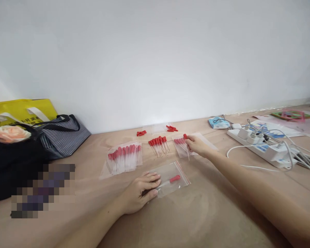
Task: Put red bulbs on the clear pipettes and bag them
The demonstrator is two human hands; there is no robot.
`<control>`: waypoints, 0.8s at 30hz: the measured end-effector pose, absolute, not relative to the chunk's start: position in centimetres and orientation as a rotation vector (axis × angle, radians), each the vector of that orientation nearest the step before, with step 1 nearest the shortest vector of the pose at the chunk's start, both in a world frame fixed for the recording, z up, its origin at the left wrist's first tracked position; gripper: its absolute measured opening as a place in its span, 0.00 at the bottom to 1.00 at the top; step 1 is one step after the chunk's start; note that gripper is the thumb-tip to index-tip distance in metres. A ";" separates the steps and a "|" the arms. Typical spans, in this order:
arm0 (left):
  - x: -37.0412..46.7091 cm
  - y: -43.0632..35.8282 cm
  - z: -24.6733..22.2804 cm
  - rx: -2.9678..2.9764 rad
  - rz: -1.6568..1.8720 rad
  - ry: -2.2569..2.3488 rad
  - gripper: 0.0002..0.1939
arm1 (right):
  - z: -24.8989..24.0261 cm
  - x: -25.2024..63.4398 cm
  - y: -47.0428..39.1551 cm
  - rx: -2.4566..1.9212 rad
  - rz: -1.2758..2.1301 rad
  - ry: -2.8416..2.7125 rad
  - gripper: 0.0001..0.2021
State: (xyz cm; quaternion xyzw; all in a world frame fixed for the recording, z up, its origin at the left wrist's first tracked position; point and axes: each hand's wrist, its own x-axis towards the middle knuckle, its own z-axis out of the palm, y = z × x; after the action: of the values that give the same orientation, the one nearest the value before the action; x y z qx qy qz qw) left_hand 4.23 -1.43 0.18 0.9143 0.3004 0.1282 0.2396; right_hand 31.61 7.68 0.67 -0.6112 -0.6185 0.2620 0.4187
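Observation:
My left hand (141,193) lies with fingers spread on the lower left end of a clear zip bag (184,181), pressing it against the table. Inside that bag is one dropper with a red rubber bulb (175,178). At the right, my right hand (195,144) is closed on a dropper (185,136), its red bulb by the fingertips and its clear tube pointing down. Under that hand, more red-bulbed droppers (179,141) lie on a clear bag. Between the hands, beyond them, a row of droppers (158,142) lies fanned out.
Bagged droppers (124,156) overlap at the left. Loose red bulbs (141,133) and more red bulbs (172,128) lie near the wall. A white power strip (263,151) with cables is at the right, near a blue-and-white packet (218,123). Left stand a striped bag (64,136) and a yellow bag (20,108).

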 end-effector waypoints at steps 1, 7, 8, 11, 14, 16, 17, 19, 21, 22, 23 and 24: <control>4.3 -1.4 0.1 2.508 0.349 0.821 0.17 | 0.3 32.4 6.5 -1.524 0.710 -1.541 0.06; 4.4 -1.2 -0.2 2.524 0.371 0.819 0.18 | -2.4 34.4 2.0 -1.149 1.136 -1.012 0.07; 4.4 -1.2 -0.1 2.527 0.376 0.824 0.18 | -2.6 34.3 1.7 -1.115 1.152 -0.958 0.08; 4.5 -1.4 0.1 2.543 0.374 0.849 0.19 | -2.9 33.8 1.3 -1.080 1.157 -0.876 0.09; 4.5 -1.5 0.2 2.566 0.363 0.877 0.19 | -2.9 33.0 1.0 -1.065 1.169 -0.824 0.10; 4.5 -1.5 0.3 2.577 0.345 0.890 0.19 | -2.9 32.5 0.8 -1.060 1.189 -0.809 0.12; 4.5 -1.4 0.3 2.580 0.334 0.895 0.19 | -2.9 32.3 0.7 -1.058 1.201 -0.807 0.13; 4.5 -1.4 0.2 2.586 0.316 0.900 0.19 | -2.9 31.8 0.4 -1.048 1.223 -0.810 0.15; 4.5 -1.4 0.2 2.592 0.312 0.892 0.18 | -2.8 31.4 0.1 -1.030 1.243 -0.810 0.18; 4.5 -1.4 0.2 2.590 0.313 0.892 0.19 | -2.7 31.1 -0.1 -1.020 1.253 -0.809 0.18; 4.5 -1.5 0.1 2.582 0.314 0.904 0.20 | -2.6 30.8 -0.4 -1.012 1.268 -0.807 0.19; 4.4 -1.5 0.1 2.568 0.316 0.924 0.21 | -2.5 30.6 -0.6 -1.006 1.289 -0.807 0.19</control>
State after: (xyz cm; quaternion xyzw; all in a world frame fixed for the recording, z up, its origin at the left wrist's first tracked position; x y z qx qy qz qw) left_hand 4.43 -1.54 0.08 0.9166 0.3299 0.1127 0.1960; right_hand 30.56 -0.58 -2.55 -0.4360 -0.3497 0.5590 0.6125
